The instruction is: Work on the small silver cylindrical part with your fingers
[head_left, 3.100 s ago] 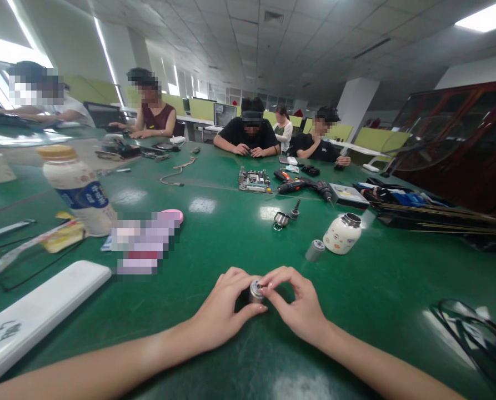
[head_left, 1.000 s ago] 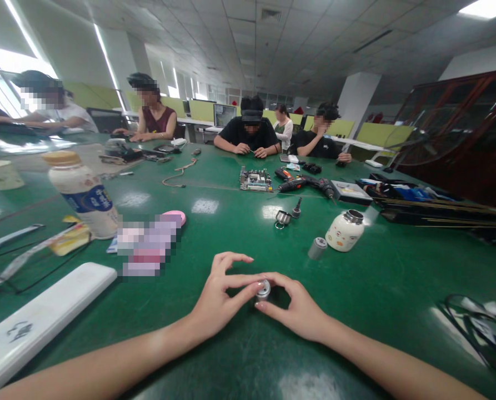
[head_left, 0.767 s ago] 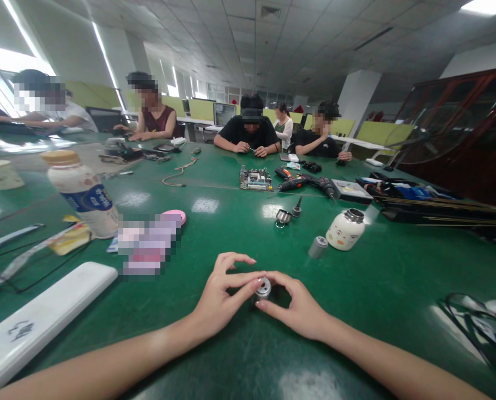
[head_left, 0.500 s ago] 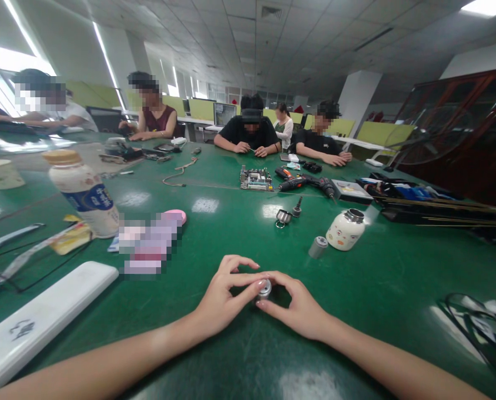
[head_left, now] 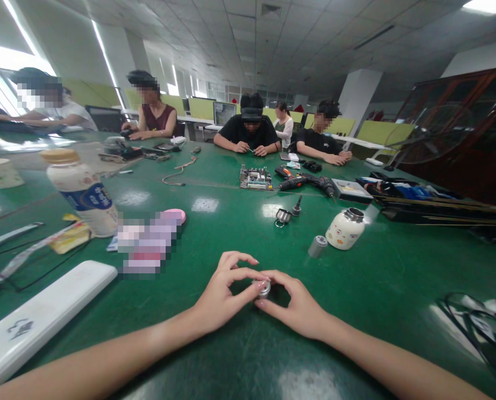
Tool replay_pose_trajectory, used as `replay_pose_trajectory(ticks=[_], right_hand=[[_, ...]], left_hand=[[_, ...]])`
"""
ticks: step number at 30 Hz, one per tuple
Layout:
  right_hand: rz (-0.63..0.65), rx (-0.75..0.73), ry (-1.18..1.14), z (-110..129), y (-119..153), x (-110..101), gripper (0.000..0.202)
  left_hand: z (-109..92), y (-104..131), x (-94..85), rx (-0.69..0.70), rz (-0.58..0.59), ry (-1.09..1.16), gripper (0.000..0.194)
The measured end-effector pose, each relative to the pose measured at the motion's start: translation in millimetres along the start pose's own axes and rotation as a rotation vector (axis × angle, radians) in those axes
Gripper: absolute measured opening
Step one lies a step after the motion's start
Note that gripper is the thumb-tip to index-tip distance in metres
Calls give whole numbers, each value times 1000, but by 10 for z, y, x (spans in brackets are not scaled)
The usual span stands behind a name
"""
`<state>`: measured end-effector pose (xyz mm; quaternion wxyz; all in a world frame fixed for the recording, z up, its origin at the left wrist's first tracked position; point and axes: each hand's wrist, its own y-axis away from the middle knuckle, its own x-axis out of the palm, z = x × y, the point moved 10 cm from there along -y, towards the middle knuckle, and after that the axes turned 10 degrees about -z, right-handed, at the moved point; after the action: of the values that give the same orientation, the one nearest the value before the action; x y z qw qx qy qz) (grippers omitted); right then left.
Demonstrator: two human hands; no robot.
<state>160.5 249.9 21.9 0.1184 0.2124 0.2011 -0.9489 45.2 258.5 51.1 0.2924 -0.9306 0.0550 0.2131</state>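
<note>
Between my two hands, low over the green table (head_left: 214, 222), is a small silvery cylindrical metal part (head_left: 265, 290), partly covered by my fingers. My left hand (head_left: 226, 289) pinches its top with thumb and forefinger, the other fingers raised. My right hand (head_left: 300, 305) grips its side between thumb and forefinger. Ahead to the right stands a grey metal cylinder (head_left: 317, 246), beside a cream patterned flask (head_left: 346, 229) with its mouth uncovered. Farther off lie a metal cup-shaped piece with a ring (head_left: 282, 216) and a dark stopper-like piece (head_left: 296, 206).
At left are a white power strip (head_left: 56, 316), a bottle (head_left: 83, 194), a paper cup (head_left: 1, 173) and a pixelated phone-like object (head_left: 154, 244). Ahead lie a circuit board (head_left: 256, 178) and power drills (head_left: 306, 180). Black cables (head_left: 476, 328) sit at right. Several people sit across the table.
Both hands stay around the metal part with almost the same grip. My left forefinger and thumb have shifted very slightly over its top.
</note>
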Motion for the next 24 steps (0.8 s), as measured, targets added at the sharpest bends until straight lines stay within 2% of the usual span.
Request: replay_pose_trajectory(ticks=[3, 6, 8, 10, 12, 15, 18, 24], right_hand=[[-3, 1, 4, -15, -3, 4, 35], [-6, 9, 11, -37, -2, 6, 36], [-1, 17, 13, -46, 1, 8, 39], [9, 23, 16, -45, 2, 9, 41], [19, 29, 19, -40, 1, 8, 41], [23, 36, 23, -34, -2, 3, 40], [22, 31, 20, -29, -1, 4, 41], [15, 33, 13, -39, -1, 7, 40]], left_hand=[[-47, -38, -22, 8, -20, -28, 12], [-76, -94, -112, 34, -89, -45, 13], [-23, -134, -220, 49, -169, -99, 14], [125, -166, -320, 16, -232, -213, 13], [354, -183, -352, -80, -216, -350, 11], [602, -170, -300, -183, -113, -471, 8], [631, -152, -260, -183, -73, -515, 10], [565, -124, -257, -134, -93, -555, 14]])
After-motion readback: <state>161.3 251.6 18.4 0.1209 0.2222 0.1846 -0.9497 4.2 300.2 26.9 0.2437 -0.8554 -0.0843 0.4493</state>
